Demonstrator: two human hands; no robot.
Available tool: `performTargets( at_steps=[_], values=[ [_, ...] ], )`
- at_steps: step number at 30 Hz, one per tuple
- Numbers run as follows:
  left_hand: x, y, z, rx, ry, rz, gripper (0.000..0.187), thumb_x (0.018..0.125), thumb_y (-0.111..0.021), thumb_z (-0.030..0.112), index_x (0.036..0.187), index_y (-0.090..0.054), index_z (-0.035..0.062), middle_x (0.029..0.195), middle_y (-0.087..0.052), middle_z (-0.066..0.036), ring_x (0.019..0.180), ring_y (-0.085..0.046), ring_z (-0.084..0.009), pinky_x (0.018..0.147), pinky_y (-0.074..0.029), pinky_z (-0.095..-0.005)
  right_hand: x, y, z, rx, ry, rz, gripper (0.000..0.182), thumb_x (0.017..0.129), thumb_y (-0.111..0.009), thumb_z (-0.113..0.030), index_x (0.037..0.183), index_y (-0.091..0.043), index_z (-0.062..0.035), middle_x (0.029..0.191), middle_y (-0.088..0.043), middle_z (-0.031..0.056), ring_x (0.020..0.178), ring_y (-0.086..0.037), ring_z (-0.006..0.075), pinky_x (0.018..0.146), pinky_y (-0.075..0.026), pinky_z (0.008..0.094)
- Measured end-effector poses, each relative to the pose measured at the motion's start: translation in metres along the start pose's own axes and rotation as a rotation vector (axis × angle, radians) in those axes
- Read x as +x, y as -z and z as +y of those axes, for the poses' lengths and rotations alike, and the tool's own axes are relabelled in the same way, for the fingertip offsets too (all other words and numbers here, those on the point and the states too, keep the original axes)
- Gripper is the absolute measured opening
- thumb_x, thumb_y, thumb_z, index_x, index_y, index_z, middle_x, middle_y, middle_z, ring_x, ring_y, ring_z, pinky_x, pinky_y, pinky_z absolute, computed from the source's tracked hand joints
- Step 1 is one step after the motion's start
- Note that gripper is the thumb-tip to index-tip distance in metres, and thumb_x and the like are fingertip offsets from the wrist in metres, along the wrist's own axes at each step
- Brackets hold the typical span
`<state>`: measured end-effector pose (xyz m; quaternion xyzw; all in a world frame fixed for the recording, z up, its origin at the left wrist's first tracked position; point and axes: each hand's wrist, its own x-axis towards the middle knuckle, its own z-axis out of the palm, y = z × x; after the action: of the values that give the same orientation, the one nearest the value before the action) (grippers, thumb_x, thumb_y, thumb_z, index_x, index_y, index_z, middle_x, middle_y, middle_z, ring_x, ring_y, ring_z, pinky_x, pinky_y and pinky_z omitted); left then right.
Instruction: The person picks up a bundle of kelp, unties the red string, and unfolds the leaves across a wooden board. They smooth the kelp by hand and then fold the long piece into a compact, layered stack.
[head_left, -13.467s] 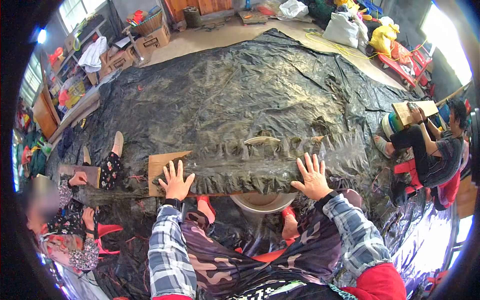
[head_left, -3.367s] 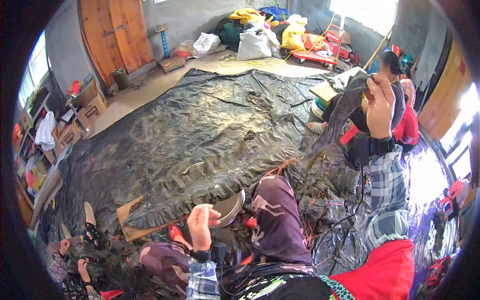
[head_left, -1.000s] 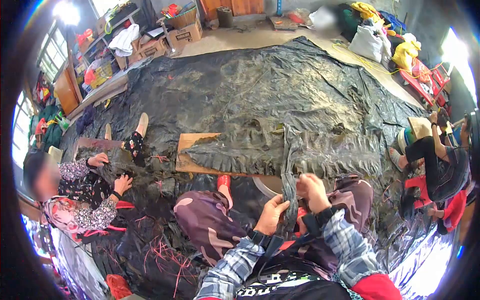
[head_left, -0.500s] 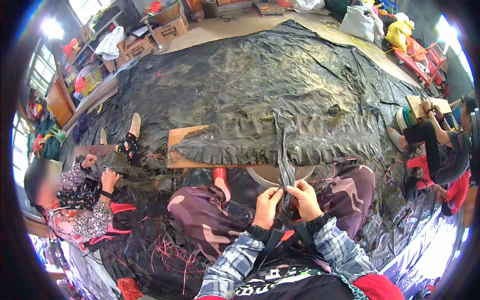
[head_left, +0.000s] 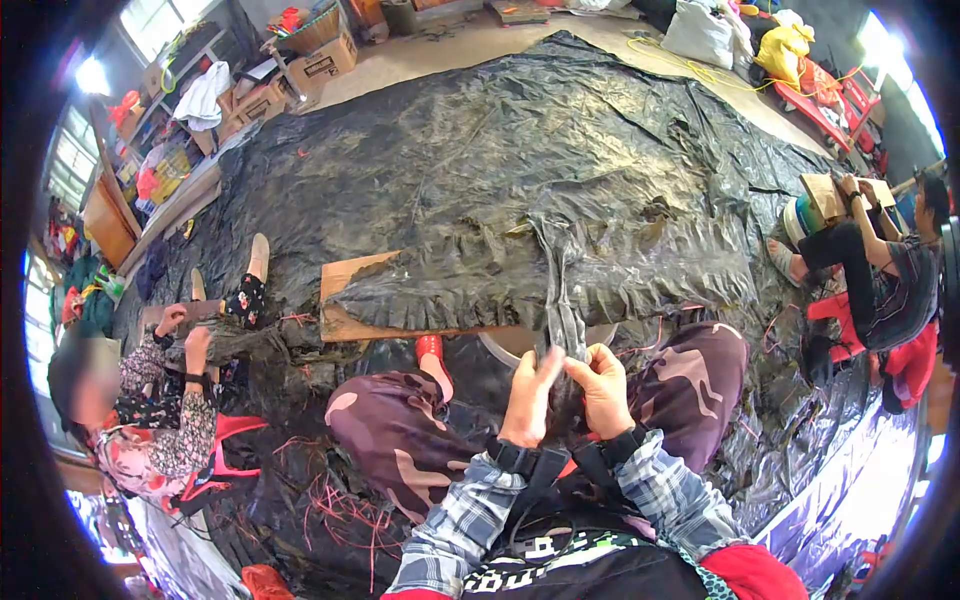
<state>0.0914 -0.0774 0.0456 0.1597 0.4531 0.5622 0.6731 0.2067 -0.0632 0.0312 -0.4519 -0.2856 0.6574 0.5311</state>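
Observation:
A long, dark, wet frond with ruffled edges, which looks like kelp [head_left: 450, 290], lies flat across a wooden board [head_left: 350, 325] in front of my knees. A narrow folded kelp strip [head_left: 562, 290] crosses over it and hangs down towards me. My right hand [head_left: 603, 388] is closed, pinching the strip's near end between thumb and fingers. On the strip's other side is my left hand [head_left: 530, 398], its thumb blurred against the strip and its other fingers partly hidden. Below the board, a pale round basin rim [head_left: 500, 350] shows behind my hands.
Black plastic sheeting [head_left: 400, 160] covers the floor. At left, a seated person [head_left: 170, 400] handles dark material; at right, another sits by a board [head_left: 825, 195]. Pink strings [head_left: 345, 515] lie near my left knee. Cardboard boxes [head_left: 325, 65] and sacks [head_left: 700, 35] stand at the back.
My left hand has shifted its grip, with its thumb now raised along the strip. Both hands have moved slightly up. The view has shifted a little; the person at left has raised a hand.

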Motion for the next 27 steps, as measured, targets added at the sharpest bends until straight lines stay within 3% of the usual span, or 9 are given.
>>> performTargets(
  at_steps=[1, 8, 12, 13, 14, 16, 18, 20, 27],
  values=[
    [-0.001, -0.005, 0.003, 0.106, -0.033, -0.024, 0.031, 0.09, -0.067, 0.022, 0.107, -0.055, 0.0004, 0.101, -0.062, -0.006, 0.088, -0.058, -0.0108, 0.08, -0.047, -0.0263, 0.0, -0.002, -0.001, 0.016, 0.016, 0.0, 0.018, 0.084, -0.068, -0.006, 0.079, -0.052, -0.0102, 0.075, -0.055, -0.0048, 0.066, -0.05, 0.0047, 0.061, -0.042, 0.0204],
    [0.009, -0.007, 0.013, 0.079, -0.132, -0.006, 0.019, 0.094, -0.058, 0.012, 0.108, -0.058, -0.0007, 0.099, -0.065, -0.005, 0.084, -0.06, -0.0103, 0.076, -0.049, -0.0248, 0.006, -0.011, -0.034, 0.305, -0.096, 0.05, 0.019, 0.084, -0.066, -0.002, 0.077, -0.05, -0.0106, 0.075, -0.056, -0.0029, 0.067, -0.054, 0.0085, 0.063, -0.045, 0.0231],
    [0.009, -0.006, 0.011, 0.038, -0.212, 0.014, 0.017, 0.096, -0.054, 0.013, 0.106, -0.062, 0.0016, 0.095, -0.066, -0.001, 0.082, -0.059, -0.0076, 0.074, -0.047, -0.0224, 0.011, -0.012, -0.039, 0.332, -0.159, -0.008, 0.009, 0.087, -0.062, -0.008, 0.095, -0.058, -0.0089, 0.083, -0.061, 0.0, 0.077, -0.06, 0.0143, 0.073, -0.049, 0.0322],
    [0.009, -0.006, 0.011, 0.036, -0.212, 0.015, 0.017, 0.096, -0.054, 0.013, 0.106, -0.062, 0.0016, 0.095, -0.066, -0.001, 0.082, -0.059, -0.0076, 0.074, -0.047, -0.0224, 0.007, -0.017, -0.054, 0.34, -0.265, -0.115, 0.021, 0.088, -0.061, -0.012, 0.108, -0.059, -0.0067, 0.094, -0.066, 0.0026, 0.088, -0.063, 0.0179, 0.081, -0.05, 0.0356],
    [0.009, -0.004, 0.01, 0.082, -0.217, -0.011, 0.016, 0.096, -0.055, 0.013, 0.105, -0.062, 0.002, 0.095, -0.066, -0.001, 0.081, -0.059, -0.0072, 0.073, -0.047, -0.022, 0.009, -0.014, -0.055, 0.339, -0.265, -0.115, 0.021, 0.088, -0.061, -0.012, 0.108, -0.059, -0.0067, 0.094, -0.066, 0.0026, 0.088, -0.063, 0.0179, 0.081, -0.05, 0.0356],
    [0.007, -0.003, 0.008, 0.128, -0.222, -0.035, 0.016, 0.096, -0.055, 0.013, 0.105, -0.063, 0.0023, 0.095, -0.066, 0.0, 0.081, -0.058, -0.0067, 0.073, -0.047, -0.0217, 0.013, -0.004, -0.054, 0.474, -0.625, -0.18, 0.024, 0.088, -0.06, -0.014, 0.11, -0.061, -0.0053, 0.101, -0.068, 0.0047, 0.091, -0.064, 0.0198, 0.084, -0.05, 0.0366],
    [0.006, -0.004, 0.006, 0.138, -0.25, -0.006, 0.015, 0.096, -0.055, 0.012, 0.104, -0.063, 0.0024, 0.093, -0.066, 0.0, 0.079, -0.058, -0.0065, 0.072, -0.047, -0.0217, 0.017, -0.002, -0.046, 0.463, -0.601, -0.182, 0.021, 0.086, -0.063, -0.012, 0.106, -0.063, -0.005, 0.096, -0.068, 0.0043, 0.086, -0.065, 0.0192, 0.08, -0.051, 0.0363],
    [0.01, 0.001, 0.004, 0.138, -0.254, 0.03, 0.015, 0.095, -0.055, 0.012, 0.103, -0.064, 0.0022, 0.093, -0.066, 0.0, 0.079, -0.058, -0.0065, 0.072, -0.047, -0.022, 0.019, -0.003, -0.041, 0.286, -0.405, -0.147, 0.02, 0.083, -0.066, -0.009, 0.103, -0.064, -0.0044, 0.092, -0.069, 0.0047, 0.082, -0.066, 0.0182, 0.076, -0.052, 0.0349],
    [0.006, 0.004, 0.01, 0.085, -0.258, 0.095, 0.015, 0.093, -0.059, 0.011, 0.101, -0.065, 0.001, 0.093, -0.067, 0.0, 0.079, -0.059, -0.0073, 0.071, -0.047, -0.0228, 0.009, -0.001, -0.042, 0.135, -0.355, -0.034, 0.022, 0.082, -0.068, -0.006, 0.103, -0.063, -0.0023, 0.093, -0.068, 0.0063, 0.081, -0.065, 0.017, 0.071, -0.053, 0.0326]
  ],
)
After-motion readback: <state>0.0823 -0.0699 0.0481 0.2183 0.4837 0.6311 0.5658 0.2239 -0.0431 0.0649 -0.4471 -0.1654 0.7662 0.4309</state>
